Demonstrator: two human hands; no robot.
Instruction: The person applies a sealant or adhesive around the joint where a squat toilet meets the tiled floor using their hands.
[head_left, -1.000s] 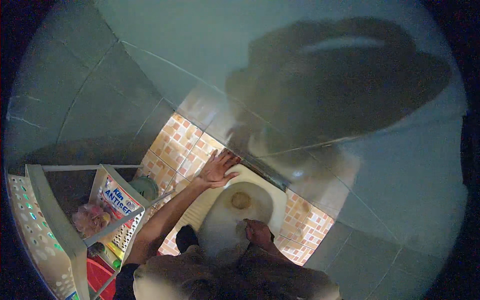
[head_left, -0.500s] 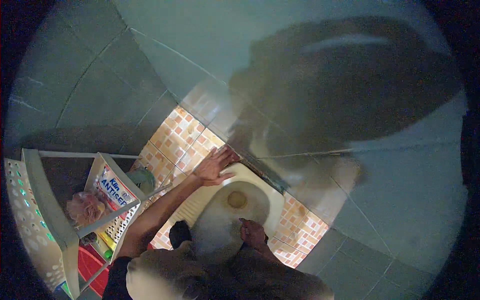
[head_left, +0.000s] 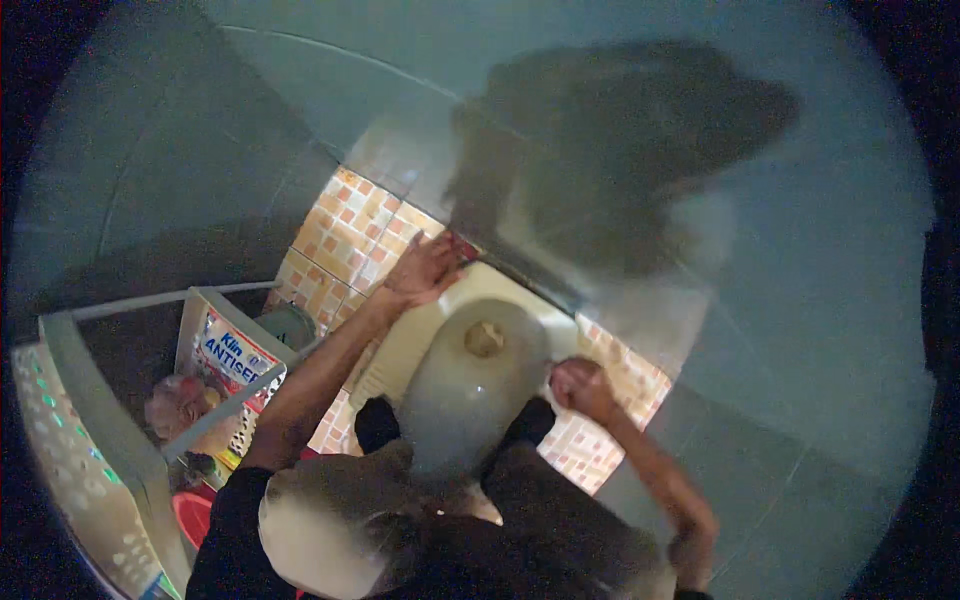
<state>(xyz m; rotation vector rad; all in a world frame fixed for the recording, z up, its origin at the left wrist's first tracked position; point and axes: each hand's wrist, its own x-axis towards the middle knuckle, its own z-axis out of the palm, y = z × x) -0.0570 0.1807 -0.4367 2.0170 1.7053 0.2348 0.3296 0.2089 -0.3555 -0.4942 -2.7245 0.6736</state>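
My left hand (head_left: 425, 270) is spread by the far left edge of the cream squat toilet (head_left: 418, 340), near the wall (head_left: 830, 250); my right hand (head_left: 580, 386) curls beside the right rim, whether gripping anything I can't tell. My dark feet (head_left: 376, 425) flank the basin (head_left: 450, 390). On my left, a plastic rack (head_left: 95, 450) holds a packet (head_left: 232, 350) and a pink puff (head_left: 178, 403).

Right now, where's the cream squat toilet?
Head view, centre: the cream squat toilet sits in the tan mosaic floor, with the left hand by its far-left edge and the right hand by its right edge.
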